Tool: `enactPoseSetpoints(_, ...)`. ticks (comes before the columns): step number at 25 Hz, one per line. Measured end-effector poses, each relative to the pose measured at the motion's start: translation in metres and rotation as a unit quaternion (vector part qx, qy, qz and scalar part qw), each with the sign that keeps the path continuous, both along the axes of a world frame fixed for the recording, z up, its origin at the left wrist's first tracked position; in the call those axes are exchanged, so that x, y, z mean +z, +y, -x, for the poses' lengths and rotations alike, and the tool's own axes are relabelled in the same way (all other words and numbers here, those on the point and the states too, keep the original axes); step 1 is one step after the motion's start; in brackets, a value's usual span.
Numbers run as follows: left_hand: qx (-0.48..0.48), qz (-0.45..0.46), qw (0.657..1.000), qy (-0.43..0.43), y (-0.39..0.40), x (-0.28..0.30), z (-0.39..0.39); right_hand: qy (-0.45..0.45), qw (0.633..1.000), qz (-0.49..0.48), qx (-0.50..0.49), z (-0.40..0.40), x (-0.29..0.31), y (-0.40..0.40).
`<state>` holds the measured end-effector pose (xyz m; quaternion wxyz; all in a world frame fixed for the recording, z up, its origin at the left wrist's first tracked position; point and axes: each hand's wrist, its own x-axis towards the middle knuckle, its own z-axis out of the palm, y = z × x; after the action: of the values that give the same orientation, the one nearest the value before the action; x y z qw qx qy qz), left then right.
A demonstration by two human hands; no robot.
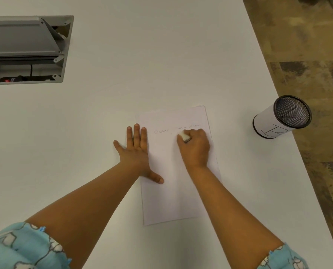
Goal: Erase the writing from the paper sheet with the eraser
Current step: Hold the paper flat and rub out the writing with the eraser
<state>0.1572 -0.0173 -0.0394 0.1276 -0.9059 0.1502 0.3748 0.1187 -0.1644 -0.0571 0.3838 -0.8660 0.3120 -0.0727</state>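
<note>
Light blue patterned sleeves [23, 247] frame two bare forearms over a smooth white table [84, 133]. A thin rectangular paper sheet [173, 200] lies flat between the hands. The left hand [135, 152] is spread flat, palm down, across the sheet's left edge. The right hand [195, 147] curls around a small white block eraser [185, 137], set against a faint pencilled line of writing [161, 131]. Farther right stands a paper-wrapped mesh cylinder [282, 117]; far left, a grey recessed hatch [25, 49].

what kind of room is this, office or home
Probably an office or meeting room: a large white table with a built-in cable hatch standing open, a mesh pen holder near its edge, and patterned commercial-looking carpet beyond.
</note>
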Motion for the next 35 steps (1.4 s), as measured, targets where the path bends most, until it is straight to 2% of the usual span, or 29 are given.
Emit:
enactPoseSetpoints(2, 0.0, 0.0, 1.0, 0.001, -0.001, 0.001, 0.001, 0.005, 0.999, -0.016, -0.044, 0.0, 0.0, 0.006)
enactPoseSetpoints(5, 0.009, -0.016, 1.0, -0.006, -0.006, 0.001, 0.002, 0.001, 0.994, -0.047, 0.102, 0.003, 0.003, 0.06)
enactPoseSetpoints(7, 0.007, -0.018, 1.0, -0.006, -0.005, 0.001, 0.002, -0.01, 0.989, -0.031, 0.142, 0.003, 0.003, 0.056)
enactPoseSetpoints(11, 0.003, 0.001, 1.0, 0.003, 0.001, 0.0, 0.0, 0.0, 0.999, -0.008, -0.035, -0.004, -0.002, -0.004)
enactPoseSetpoints(12, 0.003, 0.0, 1.0, 0.005, 0.0, 0.001, 0.001, 0.002, 0.998, -0.018, -0.052, -0.004, -0.003, -0.002)
enactPoseSetpoints(13, 0.003, -0.001, 1.0, 0.007, -0.001, 0.0, 0.001, -0.007, 0.999, -0.028, -0.037, -0.005, -0.001, 0.009)
enactPoseSetpoints(17, -0.002, -0.015, 1.0, 0.001, -0.002, 0.0, 0.0, -0.026, 0.991, -0.03, 0.132, -0.007, -0.002, 0.058)
enactPoseSetpoints(18, -0.001, -0.012, 1.0, 0.002, -0.002, 0.0, 0.0, -0.022, 0.992, -0.026, 0.118, -0.009, -0.004, 0.05)
enactPoseSetpoints(22, 0.0, 0.005, 1.0, 0.004, 0.001, 0.001, 0.0, -0.013, 0.999, -0.016, -0.035, 0.002, -0.004, -0.009)
enactPoseSetpoints(25, 0.0, 0.007, 1.0, 0.006, 0.0, 0.003, 0.001, -0.061, 0.99, -0.077, -0.1, 0.009, 0.003, -0.018)
enactPoseSetpoints(27, 0.001, 0.007, 1.0, 0.007, 0.0, 0.002, 0.001, -0.104, 0.96, -0.189, -0.177, 0.002, 0.01, -0.001)
enactPoseSetpoints(28, 0.002, 0.006, 1.0, 0.007, -0.001, 0.002, 0.0, -0.114, 0.926, -0.297, -0.204, -0.001, 0.012, 0.014)
enactPoseSetpoints(30, 0.001, -0.001, 1.0, 0.003, -0.002, 0.0, 0.001, -0.106, 0.804, -0.547, -0.206, -0.002, 0.015, 0.047)
enactPoseSetpoints(31, -0.001, -0.005, 1.0, -0.001, -0.002, 0.0, 0.001, -0.089, 0.749, -0.633, -0.175, -0.002, 0.014, 0.059)
enactPoseSetpoints(33, 0.0, -0.007, 1.0, 0.001, -0.001, 0.0, 0.001, -0.072, 0.694, -0.706, -0.118, -0.005, 0.007, 0.059)
enactPoseSetpoints(35, 0.004, 0.003, 1.0, 0.006, 0.0, 0.0, 0.001, -0.144, 0.661, -0.723, -0.139, -0.008, 0.003, 0.019)
